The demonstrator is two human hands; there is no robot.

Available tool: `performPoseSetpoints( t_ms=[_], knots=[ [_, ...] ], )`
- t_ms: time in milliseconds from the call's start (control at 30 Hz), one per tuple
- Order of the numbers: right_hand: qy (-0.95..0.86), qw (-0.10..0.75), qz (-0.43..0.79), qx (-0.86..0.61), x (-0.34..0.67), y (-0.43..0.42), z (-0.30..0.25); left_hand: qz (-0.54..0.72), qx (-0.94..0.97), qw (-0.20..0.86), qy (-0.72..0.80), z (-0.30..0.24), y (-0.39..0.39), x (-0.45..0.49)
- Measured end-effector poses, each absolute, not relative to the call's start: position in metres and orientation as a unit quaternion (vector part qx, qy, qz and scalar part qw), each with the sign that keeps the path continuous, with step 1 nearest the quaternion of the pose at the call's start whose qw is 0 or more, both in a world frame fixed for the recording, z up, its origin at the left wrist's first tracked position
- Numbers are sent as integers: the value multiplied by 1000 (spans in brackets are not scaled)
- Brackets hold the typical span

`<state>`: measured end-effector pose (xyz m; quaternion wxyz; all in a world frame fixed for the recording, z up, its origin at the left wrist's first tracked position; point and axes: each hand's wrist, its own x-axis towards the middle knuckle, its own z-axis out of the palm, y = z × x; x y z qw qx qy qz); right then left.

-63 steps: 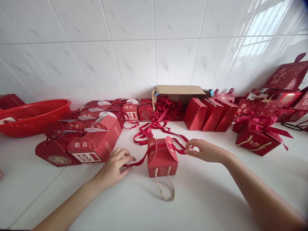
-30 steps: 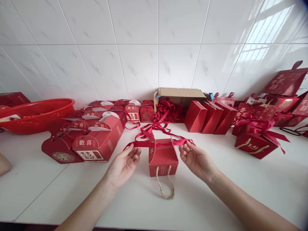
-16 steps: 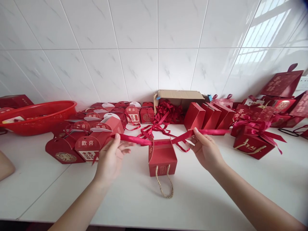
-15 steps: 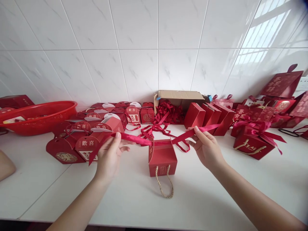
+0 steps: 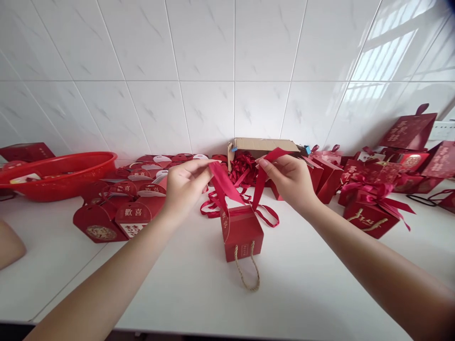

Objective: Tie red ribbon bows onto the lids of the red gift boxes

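A small red gift box (image 5: 242,232) stands on the white table in front of me, a twisted gold cord handle (image 5: 248,277) hanging from its near side. Red satin ribbon (image 5: 224,182) runs through the top of the box, and its two ends rise from either side. My left hand (image 5: 188,185) pinches one end between thumb and fingers, above and left of the box. Above and to the right, my right hand (image 5: 288,179) pinches the other end. The hands are a short way apart, both higher than the box top.
Behind the box, an open cardboard carton (image 5: 265,144) holds tangled red ribbon. Rows of red gift boxes (image 5: 137,215) stand at left beside a red plastic basin (image 5: 71,177). A bow-tied box (image 5: 371,213) and other red boxes are at right. Part of another person (image 5: 10,244) shows at the left edge.
Both hands have moved inward and upward, lifting the ribbon ends from stretched out sideways to raised above the box. The box now appears slightly turned.
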<state>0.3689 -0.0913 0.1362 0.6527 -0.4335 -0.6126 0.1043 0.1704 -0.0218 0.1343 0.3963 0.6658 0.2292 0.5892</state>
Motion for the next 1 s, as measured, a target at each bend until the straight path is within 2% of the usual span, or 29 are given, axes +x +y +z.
performPoseSetpoints(
  t_ms=[433, 767, 1000],
  knots=[
    [-596, 667, 215, -391, 363, -88, 151, 601, 656, 392, 233, 158, -21, 187],
    [-574, 678, 234, -395, 367, -90, 153, 658, 621, 381, 191, 182, -10, 187],
    [-583, 684, 220, -380, 369, -88, 154, 638, 634, 388, 201, 181, -13, 186]
  ],
)
